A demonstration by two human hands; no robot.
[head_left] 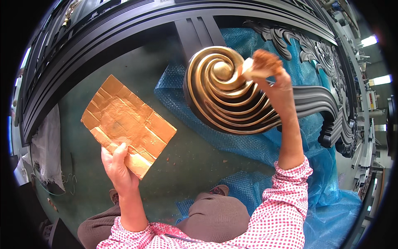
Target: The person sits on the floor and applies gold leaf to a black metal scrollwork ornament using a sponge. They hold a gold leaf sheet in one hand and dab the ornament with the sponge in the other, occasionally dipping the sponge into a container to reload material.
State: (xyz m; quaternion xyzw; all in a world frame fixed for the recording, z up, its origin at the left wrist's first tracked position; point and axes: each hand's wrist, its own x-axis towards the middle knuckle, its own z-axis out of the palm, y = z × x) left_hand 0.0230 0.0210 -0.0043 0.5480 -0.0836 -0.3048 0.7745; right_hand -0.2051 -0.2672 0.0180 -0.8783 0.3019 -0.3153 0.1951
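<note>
Gold-coloured cardboard (128, 120) in left hand (118, 167); blurred brown-and-white tuft (267, 62) in right hand (278, 92).

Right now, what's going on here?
Someone's left fingers hold a gold-stained cardboard sheet. The right fingers hold a blurred brown and white tuft, perhaps a brush or wad, at the carved scroll; whether it touches is unclear. The scroll shows gold and black, while the curved stem is dark grey. Blue bubble wrap lies beneath.
</note>
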